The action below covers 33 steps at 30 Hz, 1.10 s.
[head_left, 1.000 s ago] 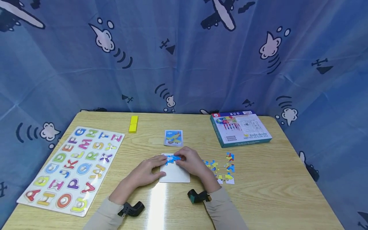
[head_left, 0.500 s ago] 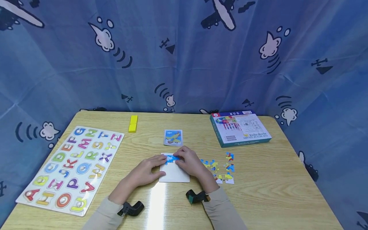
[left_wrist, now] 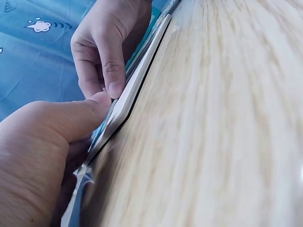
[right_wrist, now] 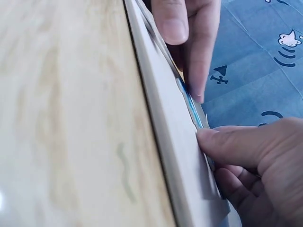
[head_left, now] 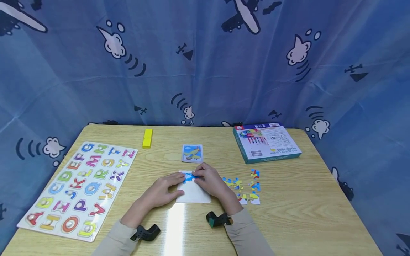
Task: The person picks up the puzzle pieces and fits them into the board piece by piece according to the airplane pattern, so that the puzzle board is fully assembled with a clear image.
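Pieces [head_left: 188,177] in blue and white lie together along the far part of the white board [head_left: 193,195], which sits flat on the desk [head_left: 307,217]. In the head view the left hand [head_left: 164,188] is spread, fingers nearly straight, their tips at the left end of the pieces; it grips nothing that I can see. The right hand [head_left: 208,179] is almost closed, thumb and bent finger pinching the pieces at their right end. Loose pieces [head_left: 255,186] lie to its right, and a card [head_left: 192,153] with a plane lies beyond the board.

From the left wrist, the board shows side-on as a thin slab. It looks stiff and light enough to slide, so I would steady it at the left edge. The left thumb lies near that edge; whether it presses there I cannot tell.

From the right wrist, a thin blue sliver shows on the board near the right thumb. The pieces are likely light and fairly stiff, with tabs that could fray if forced. Best hold them by the outer edges and press flat from above.
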Motion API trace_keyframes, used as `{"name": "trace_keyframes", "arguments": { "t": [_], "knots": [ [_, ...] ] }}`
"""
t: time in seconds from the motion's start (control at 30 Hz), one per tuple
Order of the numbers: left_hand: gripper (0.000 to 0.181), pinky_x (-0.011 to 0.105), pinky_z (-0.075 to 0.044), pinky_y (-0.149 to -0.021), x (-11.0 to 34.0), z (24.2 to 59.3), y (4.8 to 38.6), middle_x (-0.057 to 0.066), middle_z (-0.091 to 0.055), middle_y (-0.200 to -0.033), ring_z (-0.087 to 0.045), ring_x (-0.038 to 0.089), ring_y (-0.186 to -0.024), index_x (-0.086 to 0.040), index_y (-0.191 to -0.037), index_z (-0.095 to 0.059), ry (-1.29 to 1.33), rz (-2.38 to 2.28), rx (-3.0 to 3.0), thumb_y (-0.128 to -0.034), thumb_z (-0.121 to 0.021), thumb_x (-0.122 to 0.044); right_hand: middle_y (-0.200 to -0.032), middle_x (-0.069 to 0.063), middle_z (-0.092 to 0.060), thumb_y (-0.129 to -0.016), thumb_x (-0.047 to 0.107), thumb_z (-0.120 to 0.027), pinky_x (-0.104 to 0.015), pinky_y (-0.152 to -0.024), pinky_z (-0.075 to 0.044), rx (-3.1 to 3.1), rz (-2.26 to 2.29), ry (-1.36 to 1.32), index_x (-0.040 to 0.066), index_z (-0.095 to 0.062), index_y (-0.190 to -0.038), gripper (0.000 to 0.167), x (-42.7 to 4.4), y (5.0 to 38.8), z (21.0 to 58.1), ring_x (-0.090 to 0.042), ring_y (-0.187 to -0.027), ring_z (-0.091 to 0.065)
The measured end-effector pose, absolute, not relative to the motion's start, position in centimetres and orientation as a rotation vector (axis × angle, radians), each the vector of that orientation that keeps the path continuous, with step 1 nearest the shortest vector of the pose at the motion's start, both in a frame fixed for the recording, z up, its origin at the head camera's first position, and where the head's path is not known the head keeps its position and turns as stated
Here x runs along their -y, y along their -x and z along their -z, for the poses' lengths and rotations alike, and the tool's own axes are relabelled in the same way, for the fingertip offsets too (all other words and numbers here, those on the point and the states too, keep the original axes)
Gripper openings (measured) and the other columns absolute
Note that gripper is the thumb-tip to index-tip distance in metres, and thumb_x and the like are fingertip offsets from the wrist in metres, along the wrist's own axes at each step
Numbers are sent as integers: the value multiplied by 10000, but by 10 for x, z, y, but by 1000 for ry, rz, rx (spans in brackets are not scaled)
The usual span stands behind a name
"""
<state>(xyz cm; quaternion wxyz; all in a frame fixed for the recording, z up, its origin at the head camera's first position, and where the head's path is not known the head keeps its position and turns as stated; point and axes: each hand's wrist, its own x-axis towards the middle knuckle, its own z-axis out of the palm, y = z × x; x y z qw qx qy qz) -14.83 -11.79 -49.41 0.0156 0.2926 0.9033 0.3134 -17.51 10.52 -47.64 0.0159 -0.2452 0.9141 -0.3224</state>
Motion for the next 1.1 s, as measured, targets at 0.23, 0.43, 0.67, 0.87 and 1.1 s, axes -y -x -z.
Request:
{"name": "trace_keyframes", "arguments": {
  "t": [0.23, 0.43, 0.67, 0.87, 1.1],
  "knots": [
    [435, 409, -453, -1041, 109, 495, 151, 34, -607, -1303, -538, 237, -1246, -133, -1278, -618, -1033, -1045, -2880, -895, -651, -337, -1044, -39, -590, -871, 83, -670, -317, -821, -541, -2830, 1025, 717, 14, -712, -1069, 213, -106, 175, 477, -172, -955, -592],
    [423, 386, -441, -1057, 100, 496, 156, 30, -620, -1285, -551, 234, -1231, -109, -1256, -632, -1128, -987, -2885, -910, -627, -352, -1051, -45, -586, -871, 94, -672, -329, -854, -532, -2830, 1022, 713, 21, -703, -1069, 213, -106, 177, 479, -179, -972, -589],
    [459, 387, -418, -1079, 97, 493, 158, 39, -571, -1349, -516, 208, -1270, -80, -1286, -601, -1111, -900, -2852, -915, -617, -350, -1062, -53, -585, -865, 112, -681, -362, -900, -515, -2820, 1030, 738, 26, -692, -1081, 233, -107, 177, 478, -202, -1004, -589],
    [481, 377, -411, -1085, 98, 492, 158, 30, -548, -1375, -496, 199, -1289, -93, -1307, -585, -1076, -882, -2827, -915, -612, -371, -1125, -69, -614, -855, 145, -697, -387, -936, -507, -2792, 1055, 707, 39, -663, -1146, 312, -113, 175, 469, -217, -1060, -595],
    [501, 391, -430, -1065, 98, 492, 156, 56, -549, -1373, -512, 224, -1275, -88, -1303, -588, -1106, -862, -2836, -904, -621, -389, -1221, -86, -614, -866, 143, -691, -437, -939, -515, -2774, 1151, 560, 49, -621, -1231, 383, -137, 172, 450, -273, -1106, -595]
  ]
}}
